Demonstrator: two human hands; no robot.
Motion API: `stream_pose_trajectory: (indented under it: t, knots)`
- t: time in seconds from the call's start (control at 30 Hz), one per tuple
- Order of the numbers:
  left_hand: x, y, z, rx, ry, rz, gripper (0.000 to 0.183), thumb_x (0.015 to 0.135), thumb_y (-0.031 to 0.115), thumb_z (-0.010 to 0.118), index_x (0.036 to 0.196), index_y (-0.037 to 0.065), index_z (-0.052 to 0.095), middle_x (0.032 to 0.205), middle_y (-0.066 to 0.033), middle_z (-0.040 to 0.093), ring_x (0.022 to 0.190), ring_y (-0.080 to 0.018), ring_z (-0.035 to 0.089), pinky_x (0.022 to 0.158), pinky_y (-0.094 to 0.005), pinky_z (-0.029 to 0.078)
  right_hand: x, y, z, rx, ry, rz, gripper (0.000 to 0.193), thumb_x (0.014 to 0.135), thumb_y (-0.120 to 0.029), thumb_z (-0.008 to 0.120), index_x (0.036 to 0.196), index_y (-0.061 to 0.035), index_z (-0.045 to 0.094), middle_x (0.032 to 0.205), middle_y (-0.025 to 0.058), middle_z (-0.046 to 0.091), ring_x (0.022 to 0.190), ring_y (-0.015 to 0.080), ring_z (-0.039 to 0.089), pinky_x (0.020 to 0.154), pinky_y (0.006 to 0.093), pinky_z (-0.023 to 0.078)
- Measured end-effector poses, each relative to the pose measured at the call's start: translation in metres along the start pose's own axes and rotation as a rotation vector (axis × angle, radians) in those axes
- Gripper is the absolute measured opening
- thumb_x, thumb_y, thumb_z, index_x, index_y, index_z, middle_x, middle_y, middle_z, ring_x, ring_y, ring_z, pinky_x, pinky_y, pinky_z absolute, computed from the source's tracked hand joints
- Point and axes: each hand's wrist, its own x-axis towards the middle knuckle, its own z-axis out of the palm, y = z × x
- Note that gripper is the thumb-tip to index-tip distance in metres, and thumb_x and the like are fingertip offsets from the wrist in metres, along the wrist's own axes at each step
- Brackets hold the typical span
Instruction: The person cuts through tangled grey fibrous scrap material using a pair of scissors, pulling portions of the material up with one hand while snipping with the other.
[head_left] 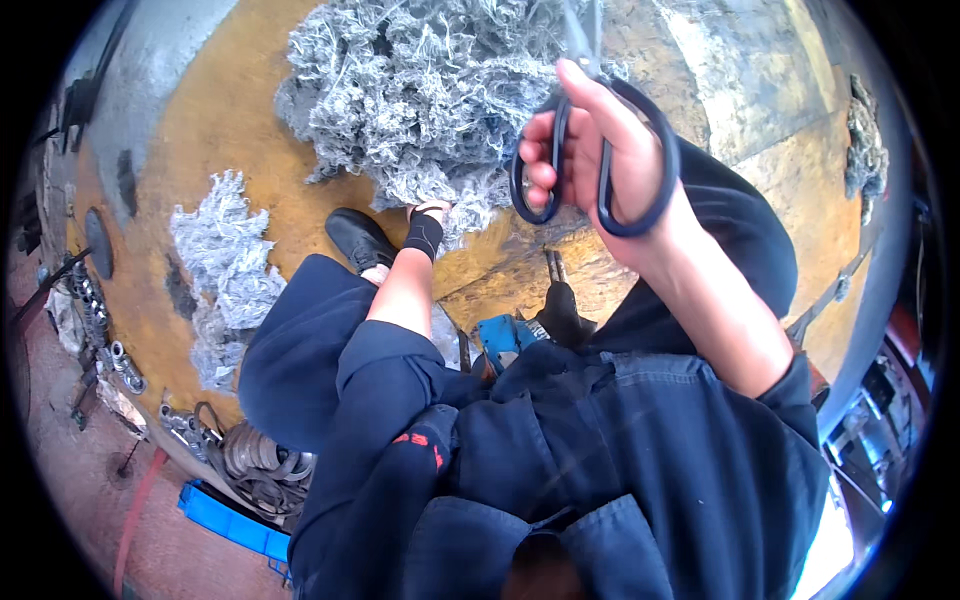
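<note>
My right hand (pixel 632 150) grips a large pair of scissors (pixel 585 64) with black looped handles. The thumb passes through one loop, the fingers curl about the other, and the metal blades point away from me, over the edge of a big heap of grey shredded fibre (pixel 400 95). The blade tips run out of the top of the picture. Down at the heap's near edge is my left hand (pixel 432 210), a dark band around its wrist. Fibre hides most of its fingers, so its grip does not show.
A smaller grey fibre clump (pixel 222 255) lies at left on the yellow-brown sheet (pixel 290 215); another (pixel 866 140) sits far right. A blue object (pixel 505 335) rests between my legs. Metal parts (pixel 125 368), coiled hoses (pixel 262 455) and a blue crate (pixel 235 522) line the left edge.
</note>
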Motion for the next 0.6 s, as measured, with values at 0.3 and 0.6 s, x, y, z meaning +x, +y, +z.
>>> stream_pose_trajectory:
  t: [0.3,0.6]
  knots:
    - [-0.116,0.139,-0.052,-0.101,-0.392,0.105,0.024,0.085,0.022,0.059,0.102,0.004,0.057,0.094,-0.0085,0.062,0.069,-0.0152,0.058,0.066,-0.0308,0.053,-0.001,-0.004,-0.012,-0.453,0.054,-0.3,0.053,0.077,-0.049,0.069,0.082,0.0026,0.061,0.07,0.0059,0.059,0.058,0.0097,0.056,0.055,0.0218,0.049]
    - [-0.29,0.328,-0.181,-0.352,-0.488,0.563,0.026,0.087,0.021,0.056,0.105,0.003,0.057,0.097,-0.0089,0.062,0.074,-0.0161,0.059,0.069,-0.0312,0.053,0.013,-0.004,-0.03,-0.51,0.032,-0.471,0.063,0.074,-0.051,0.072,0.092,0.0085,0.061,0.076,0.0112,0.062,0.064,0.0127,0.061,0.058,0.0231,0.052]
